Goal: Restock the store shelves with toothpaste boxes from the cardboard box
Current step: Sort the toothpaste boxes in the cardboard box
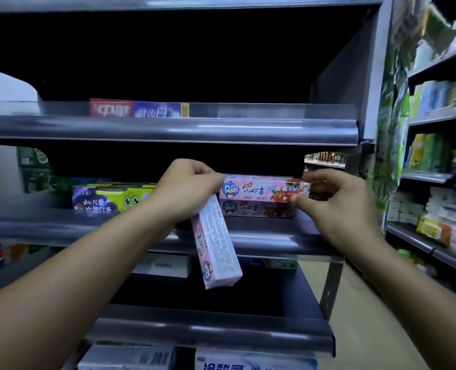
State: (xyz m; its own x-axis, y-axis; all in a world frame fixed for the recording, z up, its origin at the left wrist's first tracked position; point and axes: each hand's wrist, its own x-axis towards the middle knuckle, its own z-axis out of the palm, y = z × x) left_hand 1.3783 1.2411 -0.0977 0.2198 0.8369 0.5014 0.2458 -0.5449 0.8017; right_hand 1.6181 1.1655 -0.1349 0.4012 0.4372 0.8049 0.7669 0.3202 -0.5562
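While the right hand [339,209] pinches the top box [259,189] on the lower box [256,208], the left hand [187,193] grips a spare box [216,247]; shelf [275,233] judged partly stocked, with gaps.

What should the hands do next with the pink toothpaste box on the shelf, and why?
Probably the right hand should nudge the top pink box flush onto the pink box below and let go. It pinches that box's right end, the box already lies on the stack, and the left hand holds a spare pink box hanging down, needing a spot.
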